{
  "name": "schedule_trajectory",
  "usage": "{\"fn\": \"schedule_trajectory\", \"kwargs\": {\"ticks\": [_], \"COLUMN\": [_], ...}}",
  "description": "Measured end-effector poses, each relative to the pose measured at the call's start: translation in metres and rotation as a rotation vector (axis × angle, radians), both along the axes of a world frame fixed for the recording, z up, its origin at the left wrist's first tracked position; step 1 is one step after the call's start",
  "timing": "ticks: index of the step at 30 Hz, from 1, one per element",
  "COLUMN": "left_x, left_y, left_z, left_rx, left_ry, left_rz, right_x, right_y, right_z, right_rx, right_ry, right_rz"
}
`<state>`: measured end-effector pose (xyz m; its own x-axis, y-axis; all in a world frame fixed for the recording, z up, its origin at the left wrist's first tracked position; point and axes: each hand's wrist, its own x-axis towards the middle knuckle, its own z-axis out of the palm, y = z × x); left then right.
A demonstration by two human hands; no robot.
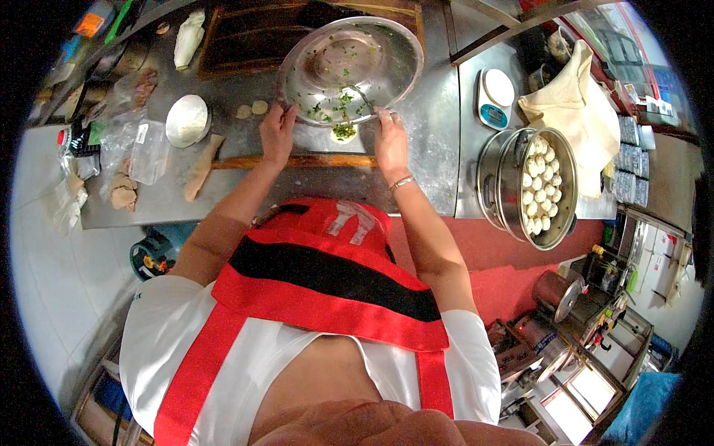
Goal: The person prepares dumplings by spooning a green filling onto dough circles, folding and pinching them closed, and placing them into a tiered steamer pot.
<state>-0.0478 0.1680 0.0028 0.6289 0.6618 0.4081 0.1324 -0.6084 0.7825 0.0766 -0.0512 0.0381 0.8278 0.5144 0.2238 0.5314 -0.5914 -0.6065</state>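
My left hand and my right hand grip the near rim of a wide stainless steel bowl, one on each side. The bowl is tilted towards me, and bits of chopped green filling cling inside it. A spoon-like metal utensil lies in the bowl near my right hand; I cannot tell whether my fingers touch it. Just below the rim, a round dough wrapper with green filling on it lies on the work surface. Two small dough discs sit left of my left hand.
To the right stand a steamer pot with several white buns, a kitchen scale and a cream cloth. On the left are a white bowl of flour, a clear plastic container and a Chinese cabbage.
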Motion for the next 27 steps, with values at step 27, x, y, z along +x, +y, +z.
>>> {"fn": "schedule_trajectory", "kwargs": {"ticks": [27], "left_x": [0.007], "left_y": [-0.007], "left_z": [0.015], "left_rx": [-0.147], "left_ry": [0.074], "left_rz": [-0.006], "right_x": [-0.021], "right_y": [0.011], "right_z": [0.021], "right_rx": [-0.053], "right_ry": [-0.061], "right_rz": [0.239]}}
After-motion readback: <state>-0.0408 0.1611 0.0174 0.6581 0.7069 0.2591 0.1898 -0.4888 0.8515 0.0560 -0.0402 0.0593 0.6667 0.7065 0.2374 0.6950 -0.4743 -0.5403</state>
